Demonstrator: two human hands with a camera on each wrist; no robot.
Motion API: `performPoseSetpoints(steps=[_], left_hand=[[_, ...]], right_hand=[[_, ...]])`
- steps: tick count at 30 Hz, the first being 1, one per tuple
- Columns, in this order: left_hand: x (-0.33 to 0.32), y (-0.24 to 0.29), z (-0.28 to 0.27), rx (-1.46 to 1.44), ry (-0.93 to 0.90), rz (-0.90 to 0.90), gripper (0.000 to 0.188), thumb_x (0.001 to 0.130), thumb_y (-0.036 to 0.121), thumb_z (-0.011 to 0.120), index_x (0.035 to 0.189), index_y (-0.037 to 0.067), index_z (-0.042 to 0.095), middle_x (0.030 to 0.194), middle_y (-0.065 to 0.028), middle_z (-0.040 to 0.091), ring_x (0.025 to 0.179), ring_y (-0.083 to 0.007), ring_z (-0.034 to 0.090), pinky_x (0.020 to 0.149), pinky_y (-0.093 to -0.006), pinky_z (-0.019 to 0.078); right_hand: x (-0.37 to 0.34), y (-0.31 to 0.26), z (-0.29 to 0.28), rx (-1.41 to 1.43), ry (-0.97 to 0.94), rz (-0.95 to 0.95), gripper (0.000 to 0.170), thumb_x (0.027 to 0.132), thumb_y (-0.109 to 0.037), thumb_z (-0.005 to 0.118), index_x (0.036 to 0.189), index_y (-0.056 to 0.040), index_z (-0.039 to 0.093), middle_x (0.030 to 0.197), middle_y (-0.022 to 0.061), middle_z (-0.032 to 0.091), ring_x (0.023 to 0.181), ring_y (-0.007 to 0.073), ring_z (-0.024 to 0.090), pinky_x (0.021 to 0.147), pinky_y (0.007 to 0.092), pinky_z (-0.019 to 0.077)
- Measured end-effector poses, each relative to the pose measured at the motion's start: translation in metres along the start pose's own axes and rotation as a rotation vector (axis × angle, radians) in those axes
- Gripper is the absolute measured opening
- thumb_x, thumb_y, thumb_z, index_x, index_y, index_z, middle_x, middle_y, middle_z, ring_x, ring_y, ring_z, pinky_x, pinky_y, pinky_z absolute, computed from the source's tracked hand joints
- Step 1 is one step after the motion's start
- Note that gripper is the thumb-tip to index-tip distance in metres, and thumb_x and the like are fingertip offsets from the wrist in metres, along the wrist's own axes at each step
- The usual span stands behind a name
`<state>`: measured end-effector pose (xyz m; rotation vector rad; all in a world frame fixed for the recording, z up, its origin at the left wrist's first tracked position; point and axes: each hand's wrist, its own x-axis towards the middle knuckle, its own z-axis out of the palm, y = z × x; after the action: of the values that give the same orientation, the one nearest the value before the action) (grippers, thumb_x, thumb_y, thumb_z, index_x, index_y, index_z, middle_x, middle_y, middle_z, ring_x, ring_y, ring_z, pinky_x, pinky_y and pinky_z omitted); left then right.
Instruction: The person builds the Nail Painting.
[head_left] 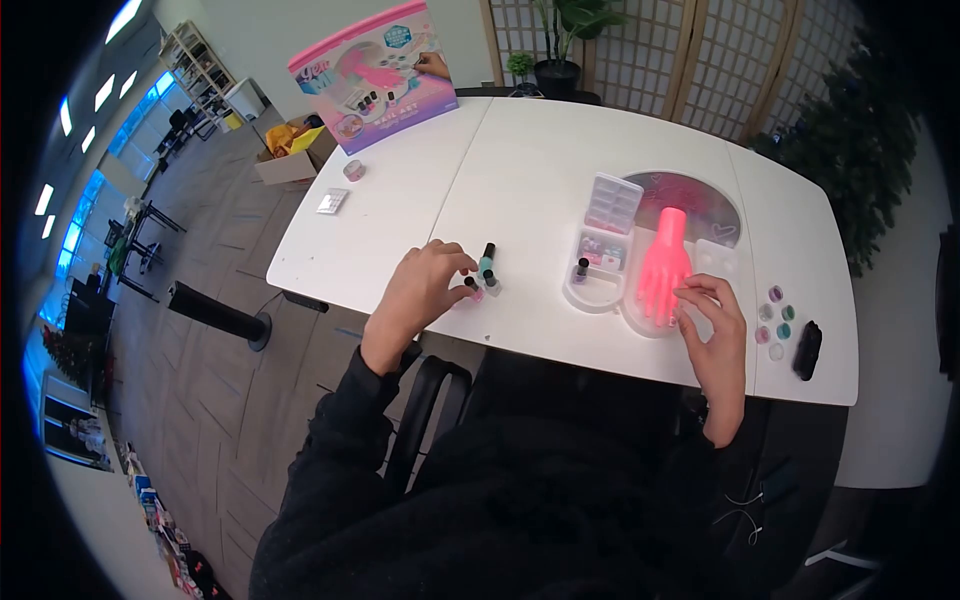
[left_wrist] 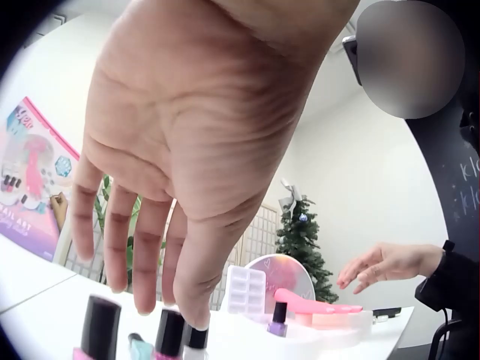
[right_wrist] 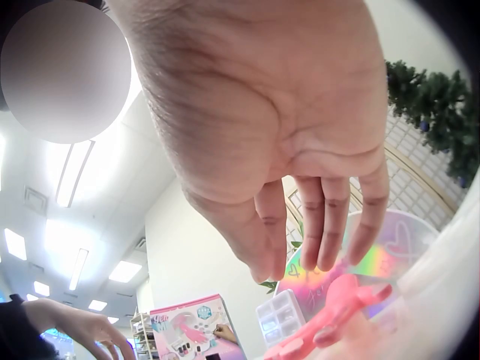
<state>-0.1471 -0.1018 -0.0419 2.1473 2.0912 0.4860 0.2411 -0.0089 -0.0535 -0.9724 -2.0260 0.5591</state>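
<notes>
My left hand (head_left: pixel 422 290) is over a cluster of small nail polish bottles, its thumb and index finger around a pink bottle (head_left: pixel 475 292). In the left wrist view its fingers (left_wrist: pixel 146 247) hang nearly straight by the black caps (left_wrist: pixel 169 332), and no firm grip shows. A teal bottle (head_left: pixel 487 262) stands just behind. My right hand (head_left: pixel 718 335) hovers with relaxed fingers beside the pink model hand (head_left: pixel 664 270), holding nothing; contact cannot be told. In the right wrist view the model hand (right_wrist: pixel 341 304) lies below its fingertips. A purple bottle (head_left: pixel 581 269) stands in the white tray (head_left: pixel 572 292).
The product box (head_left: pixel 375 80) stands at the back left. Nearer are a small round container (head_left: pixel 354 170) and a white packet (head_left: pixel 332 201). Several glitter pots (head_left: pixel 786 312) and a black object (head_left: pixel 808 351) lie at the right.
</notes>
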Motion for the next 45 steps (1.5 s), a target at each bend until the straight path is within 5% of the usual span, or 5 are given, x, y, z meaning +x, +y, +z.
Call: performPoseSetpoints(steps=[4,12,22,40,45], left_hand=[[0.006,-0.002,0.007,0.064,-0.011,-0.043,0.017,0.084,0.016,0.086,0.099,0.009,0.082,0.095,-0.0035,0.078,0.099,-0.0255,0.071,0.086,-0.0395,0.0493],[0.015,-0.008,-0.035,-0.104,0.125,-0.030,0.016,0.086,0.016,0.085,0.092,0.002,0.083,0.087,-0.0145,0.079,0.078,-0.0306,0.074,0.073,-0.0388,0.0564],[0.022,0.030,-0.040,-0.440,0.146,0.109,0.019,0.092,0.008,0.082,0.108,-0.001,0.079,0.097,-0.0101,0.079,0.079,-0.0190,0.075,0.067,-0.0289,0.0598],[0.060,0.077,0.016,-0.514,0.139,0.298,0.019,0.092,0.008,0.083,0.108,-0.001,0.079,0.094,-0.0113,0.078,0.079,-0.0229,0.076,0.069,-0.0314,0.0624],[0.071,0.089,0.042,-0.291,0.232,0.421,0.018,0.088,0.011,0.083,0.105,0.003,0.078,0.096,-0.0088,0.076,0.084,-0.0269,0.074,0.072,-0.0367,0.0615]], right_hand=[[-0.001,-0.003,0.000,-0.005,-0.011,0.025,0.029,0.087,0.008,0.075,0.115,0.0029,0.075,0.123,0.0152,0.065,0.116,0.0335,0.067,0.097,0.0398,0.0554],[-0.003,-0.005,-0.008,-0.013,-0.014,0.026,0.028,0.088,0.008,0.075,0.115,0.0028,0.075,0.125,0.0152,0.065,0.118,0.0329,0.066,0.100,0.0406,0.0539],[-0.001,-0.011,0.003,0.056,-0.030,0.024,0.024,0.089,0.007,0.075,0.113,0.0036,0.075,0.123,0.0145,0.066,0.116,0.0320,0.067,0.099,0.0397,0.0544],[-0.001,-0.010,0.003,0.095,-0.021,-0.018,0.024,0.089,0.009,0.074,0.112,0.0028,0.075,0.122,0.0148,0.066,0.107,0.0299,0.070,0.094,0.0372,0.0557],[0.002,-0.009,0.003,0.125,-0.035,0.016,0.025,0.088,0.009,0.074,0.112,0.0023,0.076,0.122,0.0146,0.066,0.106,0.0297,0.070,0.093,0.0374,0.0561]])
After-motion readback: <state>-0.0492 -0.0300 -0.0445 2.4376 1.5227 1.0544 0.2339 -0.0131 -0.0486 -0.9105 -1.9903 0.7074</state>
